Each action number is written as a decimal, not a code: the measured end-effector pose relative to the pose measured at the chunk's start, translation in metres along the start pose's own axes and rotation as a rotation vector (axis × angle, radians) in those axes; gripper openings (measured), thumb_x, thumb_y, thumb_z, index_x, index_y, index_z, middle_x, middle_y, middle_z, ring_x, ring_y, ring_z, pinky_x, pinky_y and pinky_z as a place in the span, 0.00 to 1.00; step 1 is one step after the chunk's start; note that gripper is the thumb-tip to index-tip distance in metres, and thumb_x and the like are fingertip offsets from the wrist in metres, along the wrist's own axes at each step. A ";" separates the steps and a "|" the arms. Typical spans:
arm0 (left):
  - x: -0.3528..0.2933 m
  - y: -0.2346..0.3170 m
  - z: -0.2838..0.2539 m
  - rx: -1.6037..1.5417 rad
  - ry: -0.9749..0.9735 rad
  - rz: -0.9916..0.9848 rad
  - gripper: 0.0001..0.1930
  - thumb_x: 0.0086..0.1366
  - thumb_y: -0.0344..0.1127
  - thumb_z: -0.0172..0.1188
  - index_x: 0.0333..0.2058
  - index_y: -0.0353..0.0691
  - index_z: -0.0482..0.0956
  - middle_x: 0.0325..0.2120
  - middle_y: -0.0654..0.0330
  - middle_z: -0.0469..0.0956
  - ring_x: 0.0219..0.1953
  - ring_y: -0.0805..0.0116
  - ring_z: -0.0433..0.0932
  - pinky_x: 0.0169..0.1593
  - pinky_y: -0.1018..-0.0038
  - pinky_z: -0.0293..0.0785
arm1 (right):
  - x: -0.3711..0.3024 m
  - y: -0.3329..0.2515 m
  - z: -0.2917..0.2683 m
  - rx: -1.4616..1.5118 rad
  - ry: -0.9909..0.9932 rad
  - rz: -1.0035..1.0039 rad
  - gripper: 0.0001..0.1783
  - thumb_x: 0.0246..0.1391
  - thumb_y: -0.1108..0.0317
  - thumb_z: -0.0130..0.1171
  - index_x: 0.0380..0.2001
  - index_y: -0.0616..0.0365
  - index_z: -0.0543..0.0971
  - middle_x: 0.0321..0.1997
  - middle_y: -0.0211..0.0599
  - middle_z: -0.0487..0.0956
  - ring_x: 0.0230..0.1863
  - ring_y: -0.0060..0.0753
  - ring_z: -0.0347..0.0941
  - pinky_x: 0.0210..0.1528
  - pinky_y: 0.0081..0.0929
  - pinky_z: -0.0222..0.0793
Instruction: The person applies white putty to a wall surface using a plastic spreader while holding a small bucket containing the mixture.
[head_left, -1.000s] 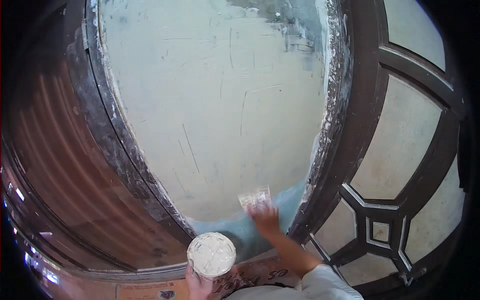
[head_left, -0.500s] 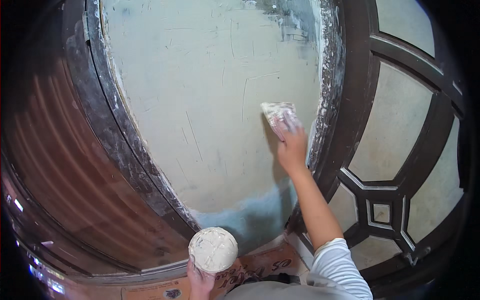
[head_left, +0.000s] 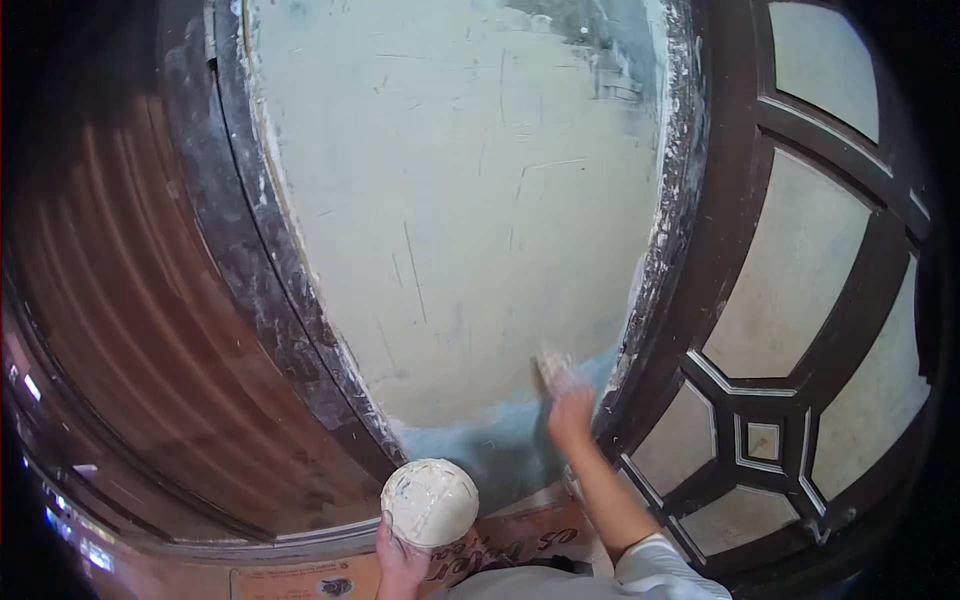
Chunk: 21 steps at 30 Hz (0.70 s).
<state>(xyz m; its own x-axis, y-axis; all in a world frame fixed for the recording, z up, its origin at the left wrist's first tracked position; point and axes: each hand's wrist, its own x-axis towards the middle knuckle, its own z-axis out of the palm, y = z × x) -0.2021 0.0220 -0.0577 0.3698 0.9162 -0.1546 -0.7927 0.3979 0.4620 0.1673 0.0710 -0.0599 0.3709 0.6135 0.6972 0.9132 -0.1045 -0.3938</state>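
A pale wall panel (head_left: 450, 230) fills the middle of the view, its top cut off by the upper edge, with a grey-green patch at upper right and a bluish band (head_left: 480, 440) along the bottom. A glossy brown door (head_left: 150, 330) stands to the left and a dark framed door (head_left: 740, 240) to the right, both swallowed at their outer sides by the black fisheye rim. Printed cardboard (head_left: 520, 535) lies on the floor below, partly covered by the person's clothing (head_left: 530, 585). Near the lower middle, a round tub (head_left: 386, 490) is well filled with creamy white paste (head_left: 430, 500), uneven on top; its depth and underside do not show. The left hand (head_left: 402, 560) supports it, thumb against the near left side, the other fingers mostly hidden beneath. The right hand (head_left: 572, 415), blurred, has its fingers closed on a whitish flat scraper (head_left: 556, 366) at the panel's lower right, just above the band; whether the blade touches the surface cannot be told.
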 end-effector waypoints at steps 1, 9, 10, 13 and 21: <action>-0.001 0.001 -0.001 -0.006 0.014 0.016 0.29 0.74 0.49 0.42 0.67 0.39 0.61 0.67 0.49 0.64 0.67 0.47 0.65 0.69 0.47 0.61 | 0.052 -0.022 -0.030 0.114 0.258 -0.082 0.30 0.50 0.80 0.49 0.60 0.62 0.73 0.65 0.52 0.71 0.68 0.58 0.63 0.71 0.51 0.54; -0.004 0.009 0.002 0.074 -0.067 0.063 0.30 0.72 0.49 0.44 0.68 0.39 0.60 0.67 0.49 0.64 0.67 0.46 0.65 0.69 0.48 0.61 | 0.248 -0.117 -0.160 -0.051 0.277 -0.229 0.31 0.53 0.76 0.53 0.62 0.45 0.73 0.65 0.44 0.72 0.63 0.56 0.66 0.65 0.48 0.59; -0.005 0.010 0.002 0.064 -0.051 0.060 0.31 0.72 0.50 0.44 0.68 0.39 0.60 0.67 0.49 0.64 0.67 0.46 0.65 0.69 0.48 0.60 | 0.239 -0.121 -0.145 -0.069 0.297 -0.249 0.31 0.54 0.75 0.53 0.63 0.43 0.73 0.65 0.44 0.72 0.64 0.56 0.65 0.66 0.49 0.58; -0.011 0.015 0.002 0.059 -0.028 0.070 0.30 0.74 0.49 0.41 0.67 0.37 0.60 0.67 0.48 0.64 0.67 0.47 0.65 0.69 0.50 0.61 | 0.159 -0.103 -0.062 -0.140 0.130 -0.171 0.30 0.57 0.70 0.54 0.63 0.36 0.74 0.67 0.45 0.69 0.67 0.56 0.61 0.69 0.54 0.51; -0.007 0.023 -0.008 0.026 -0.052 0.069 0.30 0.76 0.50 0.36 0.68 0.36 0.59 0.67 0.48 0.64 0.67 0.49 0.65 0.70 0.54 0.61 | -0.094 -0.029 0.047 0.117 -0.434 -0.122 0.25 0.54 0.71 0.56 0.57 0.49 0.77 0.62 0.49 0.73 0.63 0.55 0.67 0.65 0.51 0.61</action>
<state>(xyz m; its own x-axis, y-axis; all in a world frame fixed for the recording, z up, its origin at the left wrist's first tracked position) -0.2268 0.0250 -0.0535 0.3397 0.9374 -0.0765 -0.8046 0.3318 0.4925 0.0980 0.0532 -0.1424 0.1341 0.8894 0.4370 0.9114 0.0624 -0.4067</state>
